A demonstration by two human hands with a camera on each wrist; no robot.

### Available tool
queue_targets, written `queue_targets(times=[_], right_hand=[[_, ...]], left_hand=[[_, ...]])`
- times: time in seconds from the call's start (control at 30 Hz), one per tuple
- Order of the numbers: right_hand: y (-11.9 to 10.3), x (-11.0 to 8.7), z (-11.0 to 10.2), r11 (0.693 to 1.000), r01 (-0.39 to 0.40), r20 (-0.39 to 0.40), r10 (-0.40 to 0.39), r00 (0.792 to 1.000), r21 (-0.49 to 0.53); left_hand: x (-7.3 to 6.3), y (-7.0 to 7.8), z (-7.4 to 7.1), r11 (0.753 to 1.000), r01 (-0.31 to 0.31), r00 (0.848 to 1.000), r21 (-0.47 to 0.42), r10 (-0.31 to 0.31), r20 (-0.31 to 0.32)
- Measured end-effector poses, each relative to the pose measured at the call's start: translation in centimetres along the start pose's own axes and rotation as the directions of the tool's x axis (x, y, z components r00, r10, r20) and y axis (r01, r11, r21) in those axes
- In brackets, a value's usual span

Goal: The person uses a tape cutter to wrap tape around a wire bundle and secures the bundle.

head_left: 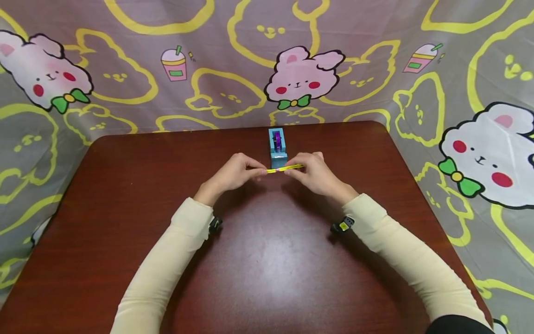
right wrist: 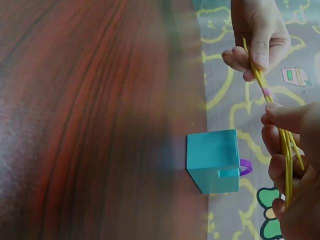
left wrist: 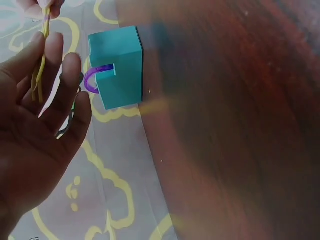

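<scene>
A thin bundle of yellow wire-like strands (right wrist: 286,145) is held up between both hands, just in front of a blue tape dispenser (head_left: 279,160). My left hand (head_left: 234,173) pinches one end between thumb and fingertips. Farther along, my right hand (head_left: 314,172) grips the bundle with thumb and fingers, and loose strand ends lie across its palm in the right wrist view. A small pinkish-purple band (right wrist: 266,92) wraps the bundle between the two hands. Purple tape (head_left: 277,140) sits in the dispenser, which stands on the table behind the bundle.
The dark red-brown wooden table (head_left: 267,278) spreads out beneath both forearms. Its far edge meets a hanging cloth (head_left: 233,55) printed with cartoon rabbits and cups, which also runs along both sides. A small dark device (head_left: 343,225) is strapped at each wrist.
</scene>
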State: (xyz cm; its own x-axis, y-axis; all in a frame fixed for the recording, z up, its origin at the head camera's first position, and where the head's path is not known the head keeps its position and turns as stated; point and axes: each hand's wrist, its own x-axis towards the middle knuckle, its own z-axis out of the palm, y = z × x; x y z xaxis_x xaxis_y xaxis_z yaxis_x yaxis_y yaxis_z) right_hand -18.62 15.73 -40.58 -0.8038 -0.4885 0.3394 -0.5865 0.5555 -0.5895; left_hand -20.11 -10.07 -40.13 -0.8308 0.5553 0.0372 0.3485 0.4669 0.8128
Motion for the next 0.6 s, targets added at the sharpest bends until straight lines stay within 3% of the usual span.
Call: queue_targets(times=[0.23,0.43,0.53,0.6], right_hand=[[-0.01,-0.38,0.07,1.0,0.014,-0.021,-0.014,1.0,0.007],[-0.13,-0.54,-0.02,0.998,0.019,-0.018,-0.02,1.0,-0.056],[-0.13,-0.63,0.09,0.99,0.085,-0.076,-0.094,0.993,-0.115],[-0.21,-0.64,0.29,0.973,0.156,-0.128,-0.178,0.976,-0.168]], left_hand=[[-0.16,0.12,0.62,0.997,-0.064,0.994,0.039,0.067,-0.092],[-0.11,0.22,0.84,0.992,-0.082,0.987,0.098,0.095,-0.13],[-0.09,0.24,0.79,0.988,-0.101,0.984,0.118,0.117,-0.136],[-0.07,0.25,0.76,0.986,-0.112,0.983,0.125,0.128,-0.134]])
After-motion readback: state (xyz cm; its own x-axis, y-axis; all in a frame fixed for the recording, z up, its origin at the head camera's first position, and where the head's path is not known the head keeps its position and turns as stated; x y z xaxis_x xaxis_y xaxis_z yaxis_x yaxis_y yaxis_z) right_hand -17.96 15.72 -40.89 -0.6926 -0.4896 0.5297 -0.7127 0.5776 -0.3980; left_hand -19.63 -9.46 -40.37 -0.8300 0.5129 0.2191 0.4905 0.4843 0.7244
